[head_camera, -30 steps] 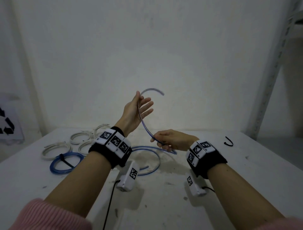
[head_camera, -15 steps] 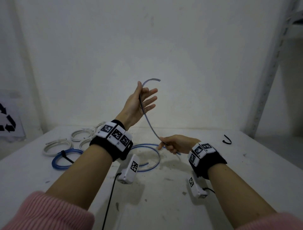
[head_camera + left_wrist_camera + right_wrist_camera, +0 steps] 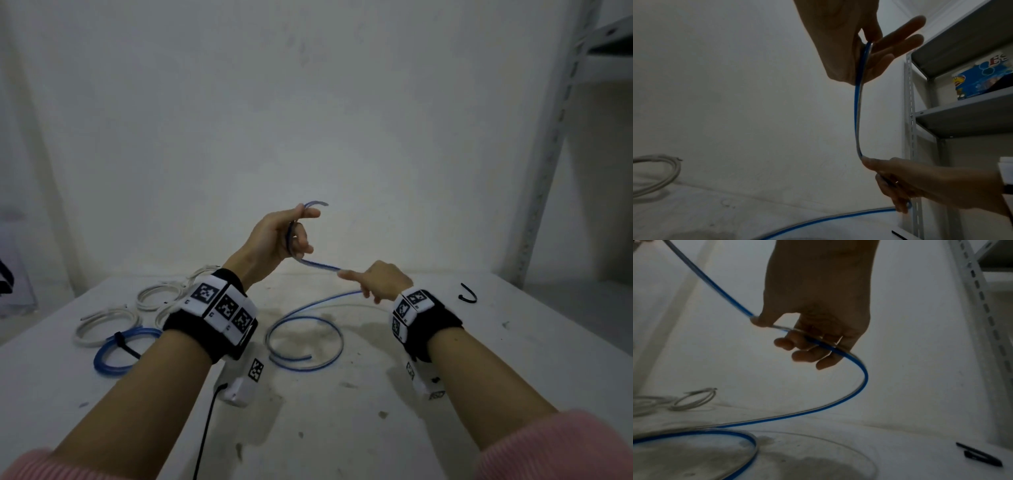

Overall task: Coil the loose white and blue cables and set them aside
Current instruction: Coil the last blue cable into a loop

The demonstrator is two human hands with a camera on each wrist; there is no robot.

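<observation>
Two hands hold the blue cable above the counter: your right hand pinches its mid-run, your left hand curls round its end, farther off. Its springy tail loops on the counter; grip near each bend.

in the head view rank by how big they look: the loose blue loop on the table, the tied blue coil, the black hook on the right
1. Loose blue loop, widest.
2. Tied blue coil, somewhat smaller; the left wrist hides its right edge, so the gap is unsure.
3. Black hook, far smaller, though farther back.
</observation>
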